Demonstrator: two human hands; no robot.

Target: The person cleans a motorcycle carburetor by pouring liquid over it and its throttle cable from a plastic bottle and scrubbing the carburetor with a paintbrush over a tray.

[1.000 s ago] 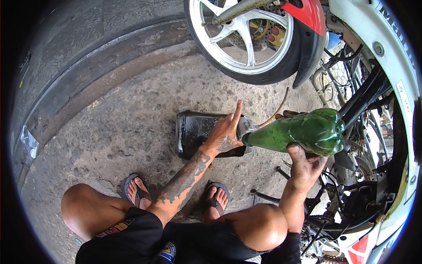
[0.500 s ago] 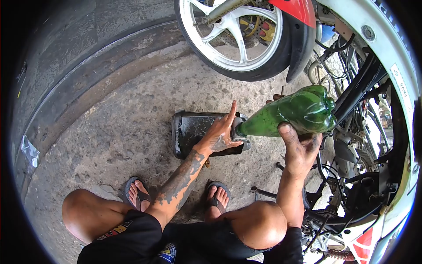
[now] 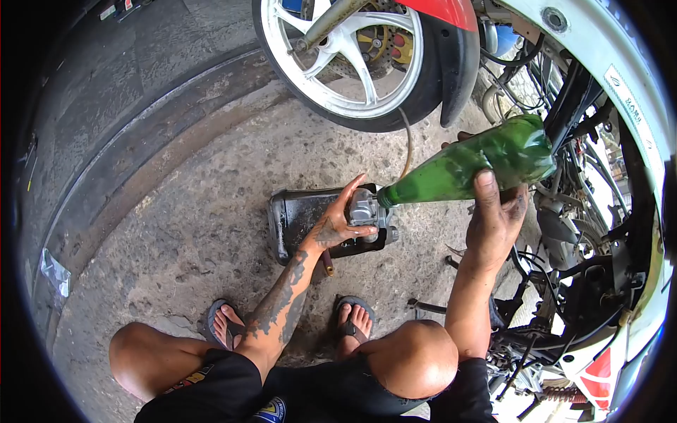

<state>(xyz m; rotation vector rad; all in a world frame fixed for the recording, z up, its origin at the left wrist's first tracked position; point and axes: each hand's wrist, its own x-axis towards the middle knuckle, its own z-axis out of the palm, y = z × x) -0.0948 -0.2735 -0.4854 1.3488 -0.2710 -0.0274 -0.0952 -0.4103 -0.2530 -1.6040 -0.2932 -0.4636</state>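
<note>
My left hand (image 3: 335,220) grips a small grey metal part that looks like a carburetor (image 3: 363,209), thumb on one side and fingers on the other. It is held over a black cut-open plastic container (image 3: 288,218) on the ground. Wrapped around a green plastic bottle (image 3: 458,166) is my right hand (image 3: 497,211). The bottle is tilted, its neck down to the left, right beside the carburetor. Whether liquid is flowing out cannot be made out. Under my left hand a brownish tube end (image 3: 328,266) sticks out by the container.
A white-spoked motorcycle wheel (image 3: 360,63) with a red fender (image 3: 451,10) stands at the top. Along the right is the opened motorcycle (image 3: 564,282) with cables and frame parts. A thin hose (image 3: 408,141) curves below the wheel. Clear plastic litter (image 3: 55,273) lies left.
The bottle and my right hand have shifted a little right and up. My left hand has turned, so more of the carburetor shows. The thin hose has come into view.
</note>
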